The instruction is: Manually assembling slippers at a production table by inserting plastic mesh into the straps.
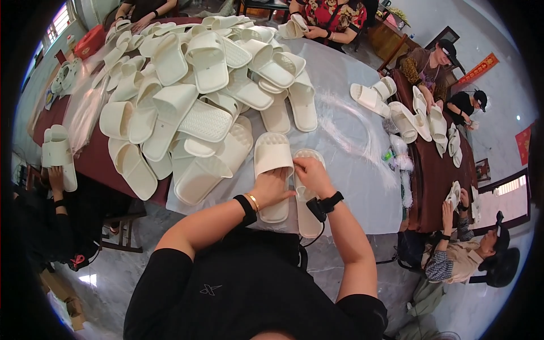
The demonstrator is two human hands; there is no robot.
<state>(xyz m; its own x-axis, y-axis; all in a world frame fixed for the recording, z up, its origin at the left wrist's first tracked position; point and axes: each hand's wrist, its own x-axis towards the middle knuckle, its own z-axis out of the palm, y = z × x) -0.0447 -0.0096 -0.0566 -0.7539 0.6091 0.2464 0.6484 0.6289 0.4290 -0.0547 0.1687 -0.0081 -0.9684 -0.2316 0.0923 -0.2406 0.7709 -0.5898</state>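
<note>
In the head view, the left hand has its fingers tucked under the strap of the left slipper; they are hidden, so I cannot tell how closed they are. The right hand curls at the right slipper, its pinch unclear. Both cream slippers lie side by side on plastic sheeting, near a slipper pile.

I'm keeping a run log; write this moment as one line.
left hand: at strap of left slipper | right hand: on right slipper | slipper pile: beyond, mostly leftward
</note>
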